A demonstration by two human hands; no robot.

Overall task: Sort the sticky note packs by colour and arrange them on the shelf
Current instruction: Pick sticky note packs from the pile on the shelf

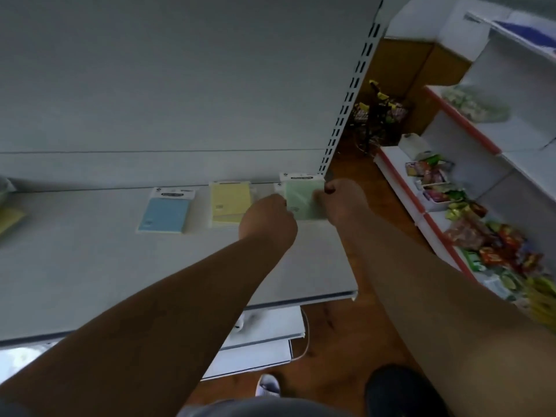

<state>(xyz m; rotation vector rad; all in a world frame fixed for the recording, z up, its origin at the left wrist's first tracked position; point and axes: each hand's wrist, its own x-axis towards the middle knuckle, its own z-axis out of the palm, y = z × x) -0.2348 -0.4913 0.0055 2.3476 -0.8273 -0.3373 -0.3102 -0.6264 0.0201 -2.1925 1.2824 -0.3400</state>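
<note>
A green sticky note pack lies at the back right corner of the white shelf. My left hand grips its left edge and my right hand pinches its right edge. Another pack's white header shows just behind the green one. Left of it lies a yellow pack, stacked on at least one more. Further left sits a blue pack. A yellow pack peeks in at the far left edge.
The slotted shelf upright stands right behind the green pack. To the right, across a wooden floor, a red-trimmed shelving unit holds several snack packets. Flat white panels lie under the shelf.
</note>
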